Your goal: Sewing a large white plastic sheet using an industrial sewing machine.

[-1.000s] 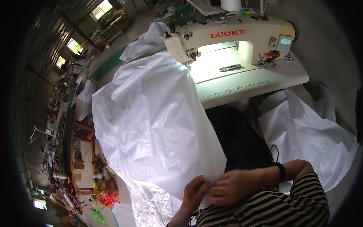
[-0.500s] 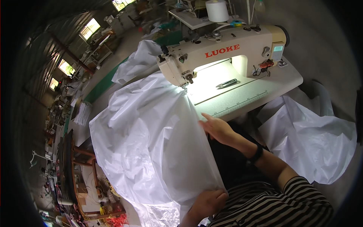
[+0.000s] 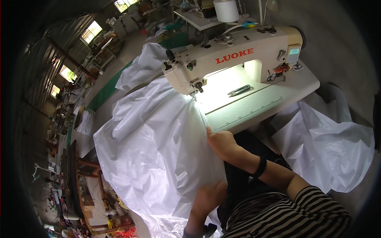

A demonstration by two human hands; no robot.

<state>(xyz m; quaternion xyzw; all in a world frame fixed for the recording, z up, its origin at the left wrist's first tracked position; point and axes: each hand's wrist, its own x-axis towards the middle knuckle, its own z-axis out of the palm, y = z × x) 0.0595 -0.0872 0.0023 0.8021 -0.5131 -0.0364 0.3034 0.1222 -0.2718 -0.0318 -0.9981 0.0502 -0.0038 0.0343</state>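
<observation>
A large white shiny plastic sheet spreads from under the needle area of the sewing machine down toward my lap. My right hand is at the sheet's right edge, just in front of the machine bed, with its fingers closed on that edge. Nearer to me, my left hand is curled on the same edge lower down; it is slightly blurred and its fingertips are hidden. The sheet's edge runs up from my right hand to the presser foot.
Thread snips lie on the lit machine bed. A white thread cone stands behind the machine. More white sheeting hangs at the right. A wooden frame stands at the lower left.
My left hand has moved up along the sheet's edge toward the machine. My right hand has come slightly down and left, its outstretched fingers now closed on the edge.
</observation>
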